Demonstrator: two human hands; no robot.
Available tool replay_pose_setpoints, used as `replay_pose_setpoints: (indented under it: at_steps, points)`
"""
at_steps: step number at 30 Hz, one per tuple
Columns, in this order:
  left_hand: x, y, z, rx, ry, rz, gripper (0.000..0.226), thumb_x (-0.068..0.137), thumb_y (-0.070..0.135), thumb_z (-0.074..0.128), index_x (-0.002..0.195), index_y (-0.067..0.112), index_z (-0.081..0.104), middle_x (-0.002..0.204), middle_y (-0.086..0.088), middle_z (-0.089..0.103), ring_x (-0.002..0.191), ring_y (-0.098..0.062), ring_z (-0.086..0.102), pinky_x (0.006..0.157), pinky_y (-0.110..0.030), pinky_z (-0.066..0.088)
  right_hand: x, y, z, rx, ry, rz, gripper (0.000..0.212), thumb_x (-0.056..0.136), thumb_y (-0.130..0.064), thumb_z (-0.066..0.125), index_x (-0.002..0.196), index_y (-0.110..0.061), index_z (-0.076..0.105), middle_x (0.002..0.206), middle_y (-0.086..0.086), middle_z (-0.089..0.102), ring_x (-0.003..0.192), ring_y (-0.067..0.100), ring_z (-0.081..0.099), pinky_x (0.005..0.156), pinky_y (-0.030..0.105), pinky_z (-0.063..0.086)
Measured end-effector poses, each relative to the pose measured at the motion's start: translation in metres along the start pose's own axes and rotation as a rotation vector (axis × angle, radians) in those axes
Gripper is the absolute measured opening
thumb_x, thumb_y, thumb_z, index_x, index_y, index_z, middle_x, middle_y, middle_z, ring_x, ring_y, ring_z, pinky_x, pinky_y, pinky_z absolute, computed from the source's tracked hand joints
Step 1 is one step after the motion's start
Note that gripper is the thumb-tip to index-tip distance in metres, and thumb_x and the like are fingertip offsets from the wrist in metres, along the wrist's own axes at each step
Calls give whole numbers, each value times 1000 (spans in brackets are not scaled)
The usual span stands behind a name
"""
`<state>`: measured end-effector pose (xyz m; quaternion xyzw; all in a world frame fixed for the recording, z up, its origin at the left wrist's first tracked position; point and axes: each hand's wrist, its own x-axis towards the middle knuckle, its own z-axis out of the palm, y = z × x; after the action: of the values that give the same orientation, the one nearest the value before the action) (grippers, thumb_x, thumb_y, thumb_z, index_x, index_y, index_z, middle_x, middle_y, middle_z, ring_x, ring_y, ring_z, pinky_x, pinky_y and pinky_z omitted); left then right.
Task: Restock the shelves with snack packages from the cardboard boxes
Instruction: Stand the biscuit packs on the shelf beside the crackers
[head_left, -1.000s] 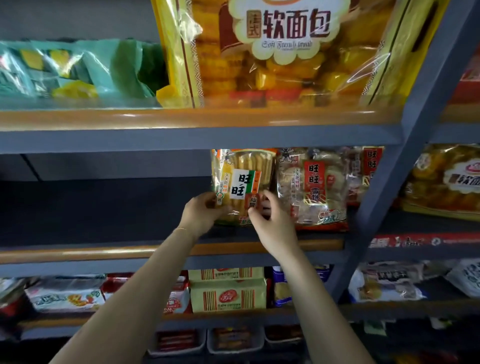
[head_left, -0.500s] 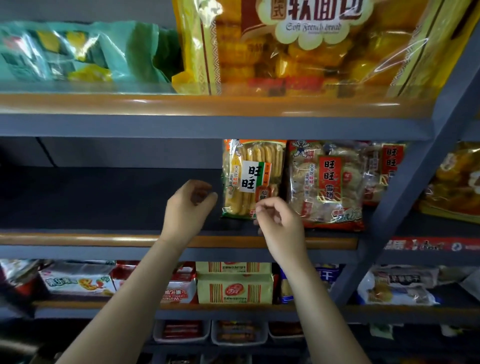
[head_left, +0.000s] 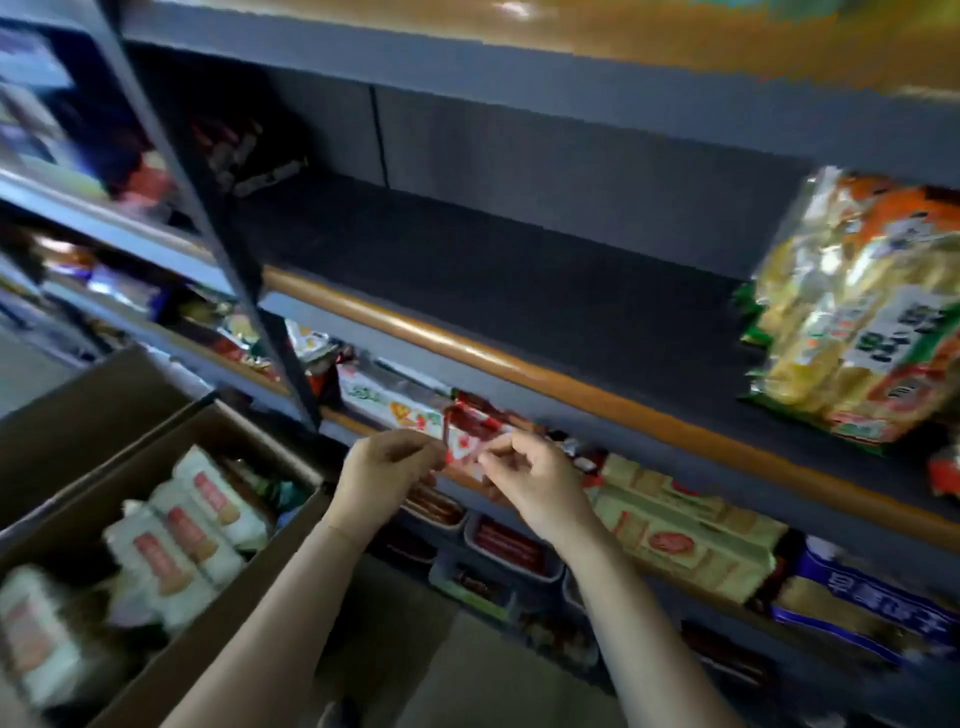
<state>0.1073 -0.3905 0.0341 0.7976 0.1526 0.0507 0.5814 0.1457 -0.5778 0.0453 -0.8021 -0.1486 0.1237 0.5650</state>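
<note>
At lower left, the open cardboard box (head_left: 171, 639) holds white snack packages (head_left: 176, 545). Your left hand (head_left: 382, 475) and right hand (head_left: 535, 486) hover mid-frame, fingers loosely curled, holding nothing. Far right, a rice cracker bag (head_left: 852, 322) stands on the dark shelf (head_left: 519, 291).

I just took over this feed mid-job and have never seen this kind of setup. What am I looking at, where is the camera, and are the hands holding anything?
No machine here: a person works with bare hands, filmed by one wide-angle camera worn on the head, looking forward and down. The left hand and right hand hang in front of the shelving, fingers loosely curled, holding nothing as far as the blur shows. One rice cracker bag stands on the middle shelf, whose left part is bare. At lower left an open cardboard box holds white snack packages.
</note>
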Motion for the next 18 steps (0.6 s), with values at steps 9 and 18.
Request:
replay_pose_setpoints:
  at_steps: [9,18]
  points:
    - [6,-153,-193,-2,259,-402,24,94,30,71,72,24,75,70,1,74,72,-21,71,69,-37,53,76,8,233,-115,-343,204,11,97,-18,63,87,-14,67,70,-6,65,62,7,61,60,25,49]
    - [6,-272,-311,-153,408,-651,9,93,28,72,94,20,74,88,-1,76,81,-15,72,70,-30,56,128,51,426,-260,-399,430,19,93,-15,66,110,-16,58,108,-1,61,99,17,60,82,28,48]
